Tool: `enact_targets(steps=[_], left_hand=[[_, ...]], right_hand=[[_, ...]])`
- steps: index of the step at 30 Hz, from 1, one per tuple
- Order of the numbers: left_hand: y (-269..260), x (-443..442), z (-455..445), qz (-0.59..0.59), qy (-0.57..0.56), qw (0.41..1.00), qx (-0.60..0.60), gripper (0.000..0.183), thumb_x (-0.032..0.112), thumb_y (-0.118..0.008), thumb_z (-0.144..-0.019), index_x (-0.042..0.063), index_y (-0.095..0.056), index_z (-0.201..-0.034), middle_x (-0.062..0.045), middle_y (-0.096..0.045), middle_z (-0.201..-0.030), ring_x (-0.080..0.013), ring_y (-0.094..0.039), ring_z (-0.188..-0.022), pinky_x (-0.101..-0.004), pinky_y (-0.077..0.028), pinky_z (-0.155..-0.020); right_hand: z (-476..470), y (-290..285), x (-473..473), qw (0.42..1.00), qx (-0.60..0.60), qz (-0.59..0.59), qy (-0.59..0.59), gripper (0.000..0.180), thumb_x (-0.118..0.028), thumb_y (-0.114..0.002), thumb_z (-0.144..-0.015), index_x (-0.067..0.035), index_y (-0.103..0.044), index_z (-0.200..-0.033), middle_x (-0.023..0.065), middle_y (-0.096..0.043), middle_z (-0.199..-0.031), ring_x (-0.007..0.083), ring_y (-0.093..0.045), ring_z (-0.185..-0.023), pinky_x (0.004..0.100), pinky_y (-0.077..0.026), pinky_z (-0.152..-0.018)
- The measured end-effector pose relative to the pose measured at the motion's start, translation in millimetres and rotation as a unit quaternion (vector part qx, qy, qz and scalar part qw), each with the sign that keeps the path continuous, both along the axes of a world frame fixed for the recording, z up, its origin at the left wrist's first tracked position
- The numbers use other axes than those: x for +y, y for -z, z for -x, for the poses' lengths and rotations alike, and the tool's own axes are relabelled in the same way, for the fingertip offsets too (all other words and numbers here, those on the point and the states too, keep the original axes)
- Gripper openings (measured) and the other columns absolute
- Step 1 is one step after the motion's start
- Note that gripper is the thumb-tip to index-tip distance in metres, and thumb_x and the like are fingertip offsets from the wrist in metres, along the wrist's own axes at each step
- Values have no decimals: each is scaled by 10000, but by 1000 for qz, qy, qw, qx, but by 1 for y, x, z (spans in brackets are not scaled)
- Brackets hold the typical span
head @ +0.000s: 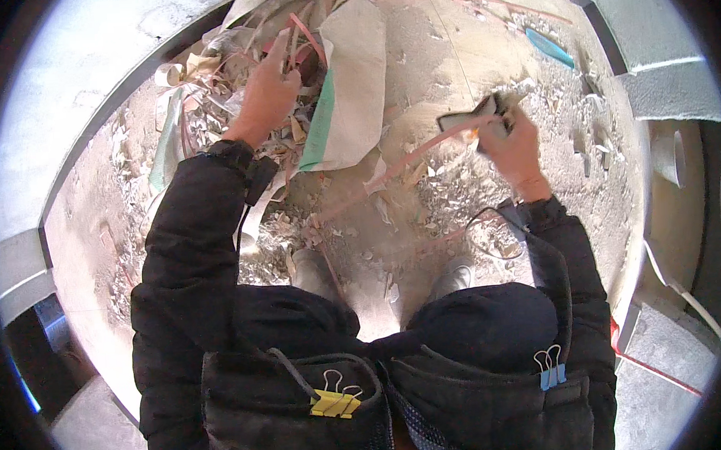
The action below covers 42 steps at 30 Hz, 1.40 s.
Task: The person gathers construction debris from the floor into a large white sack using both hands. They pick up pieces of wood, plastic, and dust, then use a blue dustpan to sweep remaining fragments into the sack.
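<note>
My left hand [273, 93] reaches over a heap of scraps [222, 89], its fingers among pink plastic straps [309, 39]. Blur and clutter hide whether it grips any of them. Beside it lies a pale woven-looking sack or sheet [355, 92] with a green stripe along one edge. My right hand [514, 155] is raised over the floor at the right, closed on a bundle of dark and pale scrap pieces [493, 107]. A long, faded pink strap [421, 153], blurred, runs from that bundle down to the left.
Broken chips and dust litter the concrete floor [413, 54]. A blue oval piece [549, 48] lies at the far right. Pale walls or ledges [660, 43] curve along both sides. My shoes [453, 278] stand amid the litter, and a dark cord loop [493, 234] hangs near my right sleeve.
</note>
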State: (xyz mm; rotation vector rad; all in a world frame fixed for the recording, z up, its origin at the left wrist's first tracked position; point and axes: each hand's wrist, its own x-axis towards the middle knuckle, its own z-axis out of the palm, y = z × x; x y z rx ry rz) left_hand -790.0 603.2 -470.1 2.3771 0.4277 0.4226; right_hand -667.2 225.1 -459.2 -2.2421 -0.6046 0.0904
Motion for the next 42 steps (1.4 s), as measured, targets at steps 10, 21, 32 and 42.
enact_targets(steps=[10,21,32,42], left_hand=[[-48,20,-9,217,40,968,-120,627,417,-586,-975,44,-475,-1466,-215,-627,-1301,-347,-668,-1114,-427,-493,-972],[-115,-40,17,437,216,871,-58,775,409,-595,-993,20,-257,-1573,-152,-620,-1329,-206,-661,-1026,-346,-508,-913],[-74,-88,6,355,381,804,287,509,395,-636,-998,6,-635,-1326,-101,-679,-1268,-115,-605,-1071,-289,-487,-933],[-81,-126,-1,316,384,810,310,213,167,-614,-952,10,-746,-1011,-23,-735,-899,-95,-649,-824,-269,-507,-755]], right_hand=[[-38,-186,158,850,-492,18,-186,424,-250,-716,-834,-32,-611,-1182,143,-648,-979,350,-652,-816,434,-530,-700],[-14,-170,238,939,-332,36,-83,413,-284,-633,-830,14,-613,-1116,242,-623,-977,446,-647,-880,510,-541,-771],[-78,-137,166,945,-326,17,-14,286,-243,-641,-817,42,-656,-839,250,-656,-747,419,-668,-756,475,-530,-684],[-138,-141,89,932,-92,-349,43,186,-167,-605,-874,-25,-628,-755,80,-555,-569,206,-559,-463,369,-396,-399]])
